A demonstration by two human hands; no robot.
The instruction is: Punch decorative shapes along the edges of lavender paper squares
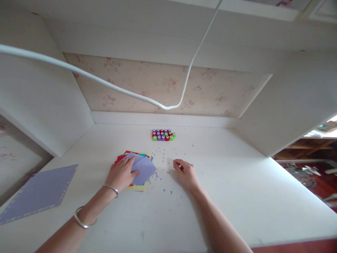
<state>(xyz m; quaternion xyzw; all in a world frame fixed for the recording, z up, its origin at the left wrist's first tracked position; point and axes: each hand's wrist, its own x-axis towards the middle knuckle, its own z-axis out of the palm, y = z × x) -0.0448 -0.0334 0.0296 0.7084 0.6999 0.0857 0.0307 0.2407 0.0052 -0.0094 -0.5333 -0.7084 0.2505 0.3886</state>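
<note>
Left hand (122, 174) on purple paper (144, 170) atop a colourful stack (138, 188).

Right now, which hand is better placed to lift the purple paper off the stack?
Left, I'd judge. The left hand rests on the purple paper atop the colored stack, while the right hand sits apart, beyond the scattered bits.

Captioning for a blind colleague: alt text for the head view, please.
A person's left hand rests on stacked coloured paper; the right hand curls near scattered bits on a white table. Small colourful pieces stand in rows behind; a purple sheet lies left.
</note>
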